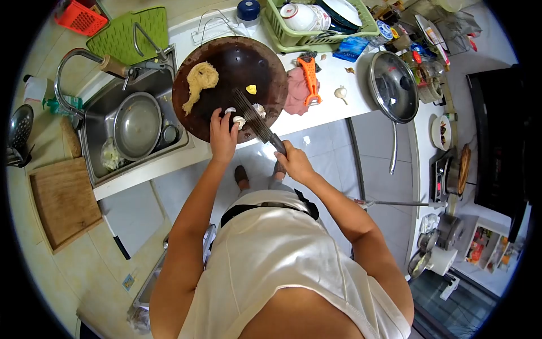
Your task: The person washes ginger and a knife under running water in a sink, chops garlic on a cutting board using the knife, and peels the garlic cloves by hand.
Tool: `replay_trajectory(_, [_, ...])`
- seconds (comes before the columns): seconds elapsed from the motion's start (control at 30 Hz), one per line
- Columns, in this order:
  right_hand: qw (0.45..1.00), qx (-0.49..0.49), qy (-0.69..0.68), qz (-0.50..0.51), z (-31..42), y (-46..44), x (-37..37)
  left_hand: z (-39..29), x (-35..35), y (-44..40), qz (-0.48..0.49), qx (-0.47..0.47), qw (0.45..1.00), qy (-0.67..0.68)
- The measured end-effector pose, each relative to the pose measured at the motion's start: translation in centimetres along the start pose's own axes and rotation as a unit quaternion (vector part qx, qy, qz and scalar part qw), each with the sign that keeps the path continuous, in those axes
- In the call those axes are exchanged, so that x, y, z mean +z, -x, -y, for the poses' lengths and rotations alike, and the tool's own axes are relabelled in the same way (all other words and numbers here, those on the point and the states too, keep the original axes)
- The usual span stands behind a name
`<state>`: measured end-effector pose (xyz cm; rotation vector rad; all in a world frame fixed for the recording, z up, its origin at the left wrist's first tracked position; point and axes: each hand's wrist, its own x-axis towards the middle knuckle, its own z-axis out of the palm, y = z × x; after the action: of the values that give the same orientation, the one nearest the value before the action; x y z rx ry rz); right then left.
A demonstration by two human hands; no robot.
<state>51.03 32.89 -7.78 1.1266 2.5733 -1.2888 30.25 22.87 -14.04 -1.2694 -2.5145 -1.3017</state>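
The left hand [224,137], fingers loosely spread, is beside whole-looking garlic cloves [239,122] on the round board's [228,55] near side; the right hand [296,162] grips a knife [252,116] over it. A pale, shredded-looking heap [202,79] occupies its left.

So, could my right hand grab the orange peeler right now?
Probably not without putting something down: the right hand is closed around the knife handle. Otherwise the peeler looks reachable, lying uncovered beside the round board.
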Motion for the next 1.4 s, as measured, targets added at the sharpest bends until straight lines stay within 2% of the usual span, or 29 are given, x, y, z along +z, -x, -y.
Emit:
replay_trajectory(0.1, [1.0, -0.011, -0.006, -0.005, -0.2, 0.0, 0.0, 0.7, -0.3, -0.2, 0.054, 0.069, 0.996, 0.0])
replay_trajectory(0.37, [1.0, -0.001, 0.008, 0.002, 0.6, 1.1, -0.6, 0.5, 0.0, -0.9, 0.089, 0.041, 0.994, 0.049])
replay_trajectory(0.47, [0.996, 0.021, -0.071, 0.049, -0.6, 0.5, -0.8, 0.6, -0.3, -1.2, 0.096, 0.035, 0.993, 0.061])
replay_trajectory(0.57, [0.972, 0.101, -0.182, 0.107, 1.3, 0.7, -3.1, 0.9, -0.1, -1.2, 0.097, 0.032, 0.992, 0.073])
replay_trajectory(0.87, [0.948, 0.095, -0.261, 0.154, -0.7, -1.4, -2.0, 0.8, 0.3, -1.1, 0.073, 0.036, 0.994, 0.069])
replay_trajectory(0.97, [0.961, 0.092, -0.224, 0.134, 0.4, -2.7, -0.9, 0.7, 0.4, -1.0, 0.075, 0.035, 0.995, 0.059])
replay_trajectory(1.07, [0.979, 0.063, -0.188, 0.055, 0.3, -3.1, 2.3, 0.6, 0.4, -0.9, 0.069, 0.031, 0.996, 0.053])
replay_trajectory(1.1, [0.992, 0.018, -0.126, 0.014, 0.5, -3.8, 3.1, 0.6, 0.4, -0.8, 0.066, 0.027, 0.996, 0.049])
replay_trajectory(1.3, [0.999, -0.025, -0.04, -0.02, 0.7, -4.6, 3.6, 1.2, 0.9, -1.0, 0.067, 0.004, 0.995, 0.076])
replay_trajectory(1.4, [0.999, -0.022, -0.022, -0.023, 0.5, -4.6, 3.6, 2.0, 1.7, -1.1, 0.104, -0.21, 0.964, 0.128])
